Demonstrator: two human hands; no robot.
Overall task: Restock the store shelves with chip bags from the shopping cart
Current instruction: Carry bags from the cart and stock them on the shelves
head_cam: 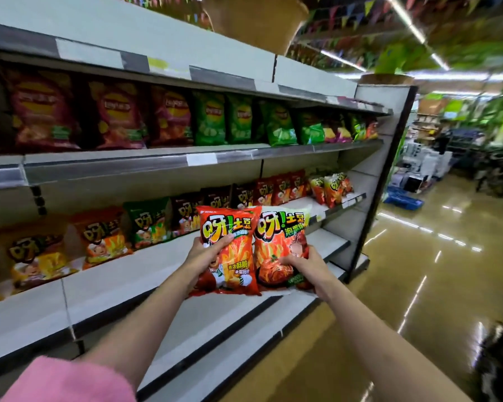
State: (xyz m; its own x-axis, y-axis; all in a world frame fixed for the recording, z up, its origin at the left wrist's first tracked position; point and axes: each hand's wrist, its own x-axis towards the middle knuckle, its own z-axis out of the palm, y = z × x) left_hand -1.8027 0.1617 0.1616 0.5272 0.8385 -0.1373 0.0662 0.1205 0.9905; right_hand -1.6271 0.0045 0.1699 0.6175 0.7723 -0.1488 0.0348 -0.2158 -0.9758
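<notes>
My left hand [206, 253] grips a red chip bag [235, 256] by its left edge, thumb across the front. Beside it, my right hand [305, 265] holds a red-and-white chip bag [279, 242] at its lower right corner. Both bags stand upright, side by side, in front of the middle shelf [145, 271]. That shelf carries a row of similar orange, green and dark bags [148, 221] along its back, with bare white board in front of them. The shopping cart is out of sight.
The upper shelf [145, 162] holds maroon and green chip bags [209, 118]. Lower white shelf boards [215, 329] step out below my arms. The shelving unit ends at a dark end panel [389, 175]; a shiny aisle floor [404, 285] runs to the right, with a blue crate [402, 198] far off.
</notes>
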